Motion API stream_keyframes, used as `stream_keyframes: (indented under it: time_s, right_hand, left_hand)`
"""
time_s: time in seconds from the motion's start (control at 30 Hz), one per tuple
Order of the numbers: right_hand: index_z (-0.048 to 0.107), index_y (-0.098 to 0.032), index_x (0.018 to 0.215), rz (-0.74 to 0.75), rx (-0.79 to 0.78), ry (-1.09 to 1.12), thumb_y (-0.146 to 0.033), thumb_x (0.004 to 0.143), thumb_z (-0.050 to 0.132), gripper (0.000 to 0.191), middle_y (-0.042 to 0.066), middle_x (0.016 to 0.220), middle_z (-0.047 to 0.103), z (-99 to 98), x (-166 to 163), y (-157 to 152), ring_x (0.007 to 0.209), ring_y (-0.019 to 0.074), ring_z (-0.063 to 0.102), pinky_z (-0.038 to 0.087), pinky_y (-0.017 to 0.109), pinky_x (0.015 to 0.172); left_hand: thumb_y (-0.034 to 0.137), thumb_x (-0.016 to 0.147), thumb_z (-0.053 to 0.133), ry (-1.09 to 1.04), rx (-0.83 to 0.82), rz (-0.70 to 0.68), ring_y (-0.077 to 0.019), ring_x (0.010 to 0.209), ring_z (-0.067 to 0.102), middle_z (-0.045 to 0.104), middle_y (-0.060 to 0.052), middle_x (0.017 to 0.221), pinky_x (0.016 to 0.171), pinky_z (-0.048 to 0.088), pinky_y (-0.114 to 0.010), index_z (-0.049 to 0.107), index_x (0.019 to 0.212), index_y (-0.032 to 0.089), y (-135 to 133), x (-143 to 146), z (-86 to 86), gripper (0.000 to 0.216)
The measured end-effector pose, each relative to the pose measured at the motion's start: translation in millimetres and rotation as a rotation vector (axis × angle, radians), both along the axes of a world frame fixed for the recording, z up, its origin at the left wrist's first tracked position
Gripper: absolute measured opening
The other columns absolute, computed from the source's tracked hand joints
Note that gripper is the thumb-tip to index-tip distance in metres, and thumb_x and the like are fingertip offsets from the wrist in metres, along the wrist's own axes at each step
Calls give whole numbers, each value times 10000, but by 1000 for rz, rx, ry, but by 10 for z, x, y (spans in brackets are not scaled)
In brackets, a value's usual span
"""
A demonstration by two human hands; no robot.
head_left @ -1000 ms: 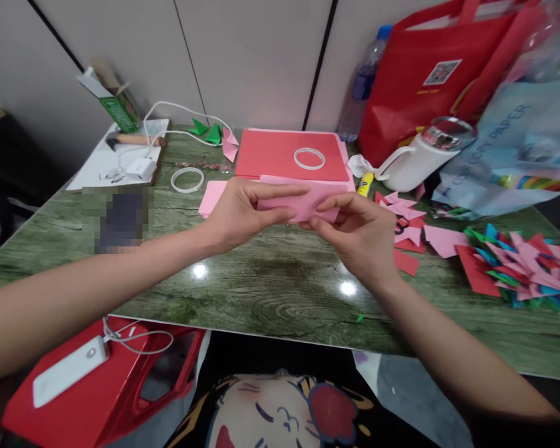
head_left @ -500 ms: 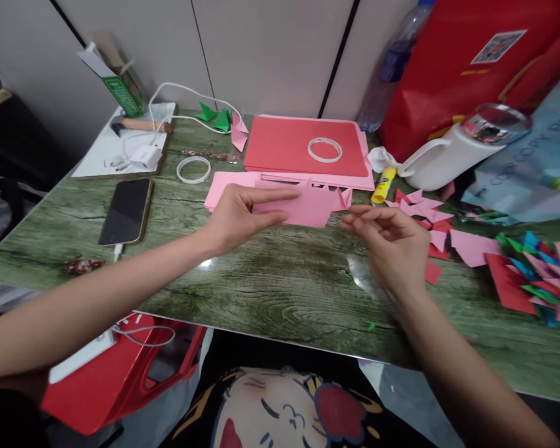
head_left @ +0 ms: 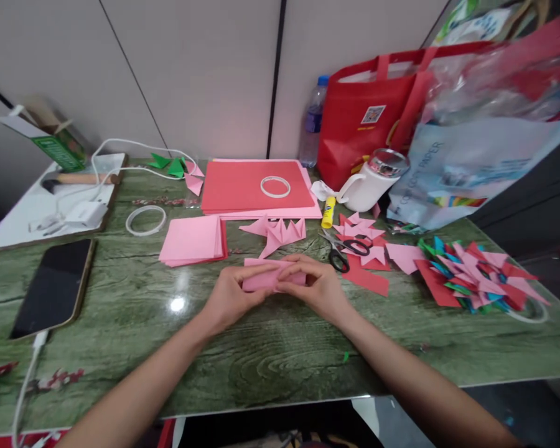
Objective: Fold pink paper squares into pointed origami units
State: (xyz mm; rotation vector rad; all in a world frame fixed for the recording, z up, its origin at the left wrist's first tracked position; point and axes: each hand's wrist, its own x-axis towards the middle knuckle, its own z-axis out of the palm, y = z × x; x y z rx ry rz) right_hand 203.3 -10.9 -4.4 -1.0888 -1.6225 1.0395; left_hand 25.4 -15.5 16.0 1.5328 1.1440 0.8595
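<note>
Both hands are down low over the green wood-grain table [head_left: 261, 354], meeting in the middle on one folded pink paper [head_left: 267, 280]. Left hand [head_left: 226, 297] has the left end pinched, thumb on top and fingers curled under. Right hand [head_left: 321, 289] grips the right end the same way, fingertips pressing along the top edge. The paper is just off the table surface or resting on it, I honestly can't tell which from this angle.

Right behind it there's a little cluster of pointy pink folded pieces [head_left: 280, 229], and to the left of those my stack of pink squares [head_left: 193, 239]. Scissors [head_left: 343, 250] are lying just to the right of my right hand, on top of some red and pink scraps, with the yellow glue stick [head_left: 328, 213] a bit further back. The big red sheet [head_left: 242, 185] sits at the back with a tape ring [head_left: 275, 186] on it.

Phone [head_left: 53, 286] is face up on the far left, plugged in. Off to the right is the pile of finished colourful folded pieces [head_left: 476, 277], and the white mug [head_left: 371, 183] stands in front of the red bag [head_left: 368, 118].
</note>
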Motion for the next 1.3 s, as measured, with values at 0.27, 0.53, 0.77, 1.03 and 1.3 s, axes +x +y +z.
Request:
stream_keyframes:
  time_s: [0.27, 0.53, 0.77, 1.03, 1.3]
  right_hand:
    - [680, -219, 649, -4, -46, 51, -230, 623, 754, 80, 29, 857, 669, 18, -5, 13, 893, 199, 604, 459, 363, 808]
    - [671, -227, 642, -48, -42, 3, -245, 628, 742, 75, 6, 723, 660, 97, 55, 58, 733, 170, 607, 472, 326, 693]
    - [633, -197, 653, -115, -51, -1, -288, 624, 744, 146, 3, 696, 635, 58, 112, 80, 651, 147, 568, 450, 296, 626]
    - [542, -235, 1080, -48, -72, 90, -235, 648, 730, 472, 21, 895, 617, 39, 81, 49, 768, 161, 587, 488, 281, 648]
    - [626, -197, 865, -120, -166, 165, -339, 705, 672, 219, -13, 655, 617, 5, 46, 74, 564, 130, 564, 486, 254, 519]
  left_hand:
    - [133, 682, 659, -190, -100, 0, -224, 1072, 575, 597, -54, 1214, 881, 473, -296, 594, 1165, 211, 9, -92, -3, 494]
    - [157, 611, 744, -452, -303, 100, -173, 742, 681, 653, -118, 1100, 747, 556, -311, 407, 1328, 217, 107, -184, 17, 795]
    - [188, 647, 728, -456, -234, 241, -183, 780, 679, 668, -114, 1066, 736, 570, -306, 519, 1200, 159, 142, -193, 20, 592]
    - [299, 661, 721, -303, -305, 131, -199, 728, 680, 728, -56, 835, 662, 588, -319, 691, 846, 138, 65, -61, -32, 248]
    - [329, 672, 712, -295, -279, 202, -202, 533, 676, 683, -31, 543, 505, 555, -270, 631, 719, 148, 33, -61, -39, 204]
